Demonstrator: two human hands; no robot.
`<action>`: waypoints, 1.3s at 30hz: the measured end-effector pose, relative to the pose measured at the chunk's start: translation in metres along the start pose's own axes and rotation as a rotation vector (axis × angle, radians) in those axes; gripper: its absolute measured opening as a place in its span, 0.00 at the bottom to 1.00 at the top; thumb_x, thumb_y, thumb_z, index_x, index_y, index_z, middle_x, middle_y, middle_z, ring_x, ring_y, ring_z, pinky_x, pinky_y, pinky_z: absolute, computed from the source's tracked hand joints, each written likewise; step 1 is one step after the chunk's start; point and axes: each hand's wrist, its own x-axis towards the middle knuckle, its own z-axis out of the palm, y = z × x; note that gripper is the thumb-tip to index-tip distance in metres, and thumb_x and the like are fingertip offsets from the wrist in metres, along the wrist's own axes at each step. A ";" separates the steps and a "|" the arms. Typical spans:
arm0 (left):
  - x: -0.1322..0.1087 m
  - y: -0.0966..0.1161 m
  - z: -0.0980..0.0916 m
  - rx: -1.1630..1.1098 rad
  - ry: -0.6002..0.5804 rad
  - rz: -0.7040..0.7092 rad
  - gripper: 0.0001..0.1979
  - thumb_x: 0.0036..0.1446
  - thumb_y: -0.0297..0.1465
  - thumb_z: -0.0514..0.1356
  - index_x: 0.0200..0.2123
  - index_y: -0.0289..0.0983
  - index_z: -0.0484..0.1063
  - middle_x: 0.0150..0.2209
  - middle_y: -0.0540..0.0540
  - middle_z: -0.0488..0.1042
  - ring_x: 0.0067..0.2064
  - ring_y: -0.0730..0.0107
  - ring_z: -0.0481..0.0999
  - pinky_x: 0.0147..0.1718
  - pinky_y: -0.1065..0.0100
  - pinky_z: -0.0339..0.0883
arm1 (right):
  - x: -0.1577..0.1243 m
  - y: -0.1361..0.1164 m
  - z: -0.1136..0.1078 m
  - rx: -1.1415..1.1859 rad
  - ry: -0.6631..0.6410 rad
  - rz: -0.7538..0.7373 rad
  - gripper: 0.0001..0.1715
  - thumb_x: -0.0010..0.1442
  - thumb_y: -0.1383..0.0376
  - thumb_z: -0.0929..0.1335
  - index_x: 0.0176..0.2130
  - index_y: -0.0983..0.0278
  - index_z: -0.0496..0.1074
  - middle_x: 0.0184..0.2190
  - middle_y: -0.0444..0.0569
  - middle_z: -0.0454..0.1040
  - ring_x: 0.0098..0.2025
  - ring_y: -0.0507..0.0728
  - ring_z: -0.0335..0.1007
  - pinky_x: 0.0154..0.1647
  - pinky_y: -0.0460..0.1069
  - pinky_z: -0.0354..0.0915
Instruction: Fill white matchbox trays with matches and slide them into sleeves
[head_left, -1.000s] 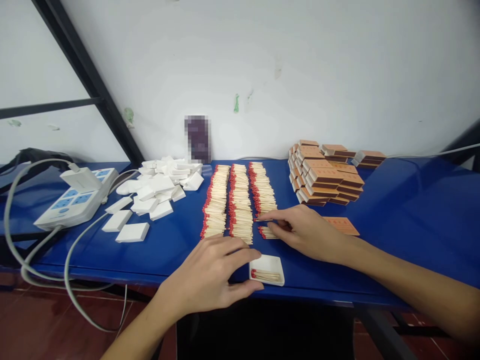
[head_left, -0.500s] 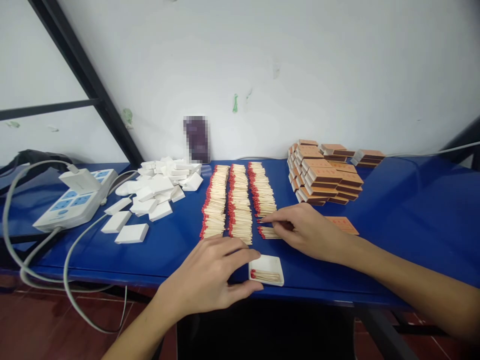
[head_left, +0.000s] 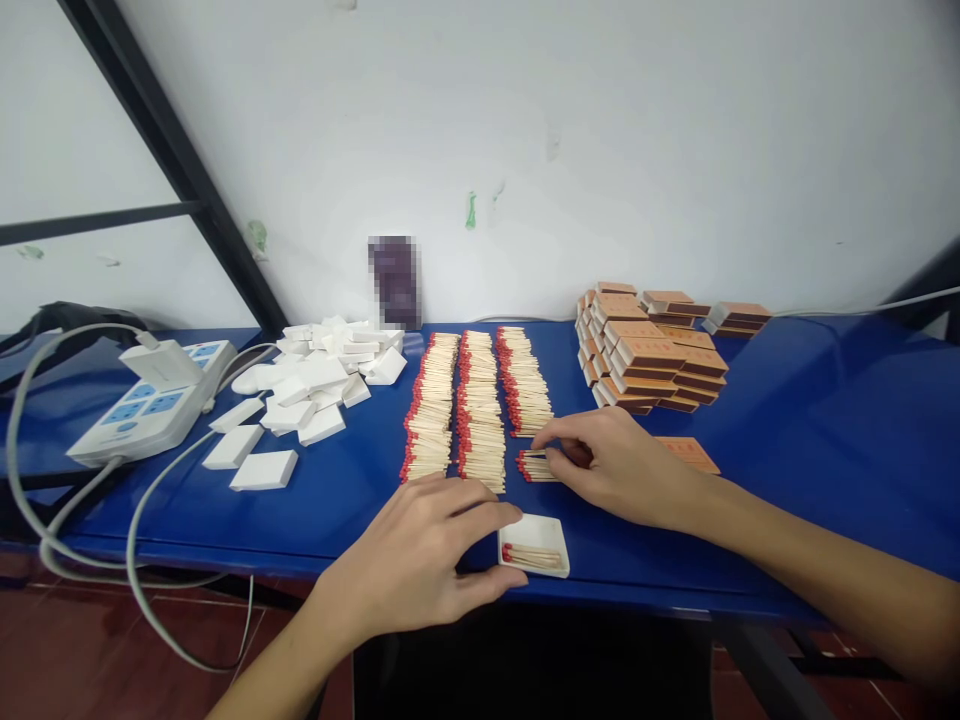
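My left hand holds a small white matchbox tray by its left end, thumb at the near corner and index finger at the far one. Several red-headed matches lie along the near side of that tray. My right hand is at the near end of the right-hand row of matches, its thumb and fingertips bent onto a small separate group of matches. Part of this group is hidden under the fingers. Two more long rows, the left row of matches and the middle row of matches, lie alongside.
White trays are heaped at the left, near a power strip with cables. Brown matchbox sleeves are stacked at the back right; a single sleeve lies behind my right wrist. A pixelated dark object leans on the wall.
My right thumb and fingertips have shifted slightly toward the right, closing in on the small group of matches. My left hand and the tray stay in place.
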 end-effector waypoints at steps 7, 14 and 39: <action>0.000 0.000 0.000 -0.007 -0.001 -0.002 0.16 0.60 0.38 0.67 0.48 0.36 0.74 0.42 0.45 0.79 0.39 0.58 0.80 0.39 0.59 0.72 | -0.002 -0.001 -0.001 -0.018 -0.039 0.042 0.12 0.61 0.62 0.65 0.32 0.63 0.77 0.19 0.41 0.66 0.21 0.51 0.58 0.26 0.48 0.54; 0.000 0.000 0.000 -0.006 -0.001 0.003 0.16 0.62 0.39 0.65 0.48 0.36 0.74 0.41 0.45 0.79 0.39 0.59 0.80 0.37 0.60 0.72 | -0.003 -0.003 0.000 -0.067 -0.105 0.051 0.08 0.61 0.62 0.66 0.38 0.62 0.73 0.21 0.40 0.65 0.23 0.52 0.58 0.28 0.49 0.53; -0.001 0.002 -0.001 0.005 0.014 0.010 0.15 0.60 0.38 0.67 0.47 0.36 0.74 0.41 0.46 0.79 0.38 0.60 0.80 0.37 0.60 0.71 | -0.003 0.001 0.003 -0.098 -0.086 0.032 0.09 0.64 0.59 0.64 0.38 0.61 0.69 0.19 0.39 0.62 0.22 0.53 0.58 0.28 0.48 0.50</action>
